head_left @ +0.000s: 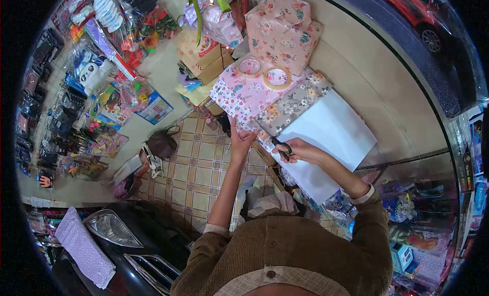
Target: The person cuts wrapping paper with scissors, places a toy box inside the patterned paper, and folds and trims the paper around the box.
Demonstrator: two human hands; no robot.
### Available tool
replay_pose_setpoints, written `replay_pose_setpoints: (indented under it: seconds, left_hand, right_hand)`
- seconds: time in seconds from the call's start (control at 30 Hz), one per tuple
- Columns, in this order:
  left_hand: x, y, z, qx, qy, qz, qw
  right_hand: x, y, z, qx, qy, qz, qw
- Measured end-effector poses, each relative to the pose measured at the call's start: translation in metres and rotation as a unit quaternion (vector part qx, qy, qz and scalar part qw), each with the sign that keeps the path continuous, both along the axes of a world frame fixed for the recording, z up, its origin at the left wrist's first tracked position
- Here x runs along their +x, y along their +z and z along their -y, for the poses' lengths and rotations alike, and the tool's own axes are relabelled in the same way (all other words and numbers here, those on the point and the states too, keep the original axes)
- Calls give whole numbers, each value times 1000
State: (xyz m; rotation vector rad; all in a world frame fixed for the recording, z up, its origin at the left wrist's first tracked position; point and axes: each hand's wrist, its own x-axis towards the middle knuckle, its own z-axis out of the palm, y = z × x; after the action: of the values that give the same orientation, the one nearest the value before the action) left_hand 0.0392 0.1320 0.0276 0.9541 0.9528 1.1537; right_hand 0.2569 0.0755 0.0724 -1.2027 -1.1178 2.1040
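Note:
Black-handled scissors (283, 149) are gripped in my right hand (301, 152), their blades at the near left edge of the grey floral wrapping paper (298, 106). Part of that sheet is turned over, showing its plain white back (331, 138). My left hand (241, 143) is at the paper's left corner, index finger stretched forward and thumb against the edge, seemingly pinching it. Just beyond it lies pink floral wrapping paper (239, 92). Two tape rolls rest on the pink sheet: a yellowish one (277, 87) and a paler one (249, 67).
A pink flower-patterned wrapped package (280, 31) stands at the back of the counter. Beside it are brown paper bags (204, 57). Packaged toys hang on the left. A black motorbike front (114, 230) with a lilac wrapped parcel (84, 247) is at lower left.

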Motion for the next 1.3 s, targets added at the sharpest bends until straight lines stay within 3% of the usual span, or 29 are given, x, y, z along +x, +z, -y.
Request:
replay_pose_setpoints:
  seconds: [0.27,0.8,0.97,1.07,1.13,1.2,1.3]
  left_hand:
    - [0,-6,-3,12,-6,20,1000]
    - [-2,-4,-1,10,-16,50,999]
    - [-14,5,2,14,50,34,998]
    - [-17,25,4,33,92,45,994]
    - [-17,31,4,33,100,74,992]
    - [-14,27,6,50,36,39,997]
    - [8,16,26,83,-96,-8,992]
  right_hand:
    - [-7,5,3,37,-33,53,997]
    - [-5,1,-4,34,-16,47,998]
    - [-3,7,1,42,39,-3,998]
    - [-2,33,8,62,68,42,995]
    - [7,34,19,82,6,60,995]
    - [20,37,32,142,-77,113,980]
    - [40,56,54,267,-203,292,896]
